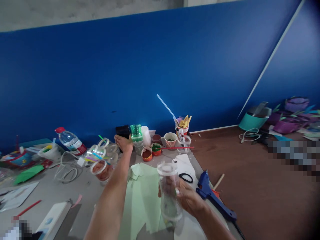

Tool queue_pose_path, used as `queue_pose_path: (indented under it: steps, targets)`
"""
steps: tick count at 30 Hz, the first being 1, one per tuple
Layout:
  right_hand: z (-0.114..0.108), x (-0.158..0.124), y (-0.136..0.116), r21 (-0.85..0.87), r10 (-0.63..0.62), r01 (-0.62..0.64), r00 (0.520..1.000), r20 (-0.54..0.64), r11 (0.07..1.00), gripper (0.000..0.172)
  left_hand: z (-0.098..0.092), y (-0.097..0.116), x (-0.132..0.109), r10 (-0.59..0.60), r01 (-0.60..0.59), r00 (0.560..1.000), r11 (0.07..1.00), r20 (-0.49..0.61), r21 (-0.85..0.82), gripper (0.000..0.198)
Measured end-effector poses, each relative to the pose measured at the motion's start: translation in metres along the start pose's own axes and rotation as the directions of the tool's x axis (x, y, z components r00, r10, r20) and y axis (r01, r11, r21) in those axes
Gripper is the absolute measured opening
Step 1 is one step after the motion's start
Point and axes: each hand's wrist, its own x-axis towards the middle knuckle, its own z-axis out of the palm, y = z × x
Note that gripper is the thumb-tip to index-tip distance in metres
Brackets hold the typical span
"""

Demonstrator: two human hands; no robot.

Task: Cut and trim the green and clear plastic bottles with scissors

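My right hand (191,198) is wrapped around a clear plastic container (168,210), which has a narrowed middle and a pale rim at its top. It is held upright above the pale green paper (141,186). My left hand (123,143) reaches to the back of the table with its fingers stretched out. A green-topped cut bottle (136,132) stands just right of that hand, and a black cylinder (122,131) lies behind it. Whether the left fingertips touch either one, I cannot tell.
A blue glue gun (212,196) lies at right near black-handled scissors (186,178). Small paint cups (147,154), a cup of wooden cutlery (182,126) and a thin red stick (178,147) are at the back. A red-capped bottle (72,141) leans at left.
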Motion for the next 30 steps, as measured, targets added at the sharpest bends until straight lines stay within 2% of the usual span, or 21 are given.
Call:
queue_pose_path:
  steps: [6,11,22,27,30]
  targets:
    - [0.002,0.000,-0.001,-0.011,-0.003,0.003,1.000,0.005,1.000,0.044,-0.009,-0.012,-0.002,0.045,-0.044,0.997,0.999,0.062,-0.020,0.087]
    - [0.000,0.001,0.000,-0.010,-0.006,0.006,1.000,0.010,1.000,0.047,-0.009,-0.018,0.001,0.063,-0.062,0.992,0.998,0.106,-0.017,0.100]
    - [-0.003,-0.001,0.001,-0.013,-0.022,0.023,1.000,0.014,1.000,0.044,-0.003,-0.012,0.005,0.059,-0.060,0.995,0.998,0.082,0.004,0.090]
    - [0.001,-0.001,-0.001,-0.031,-0.020,0.021,0.999,0.027,0.999,0.042,-0.011,-0.024,0.005,0.098,-0.094,0.988,0.995,0.116,-0.039,0.101]
    - [0.002,0.000,0.000,-0.024,-0.011,0.012,0.999,0.035,1.000,0.042,-0.016,-0.028,0.005,0.131,-0.123,0.987,0.989,0.090,-0.082,0.105]
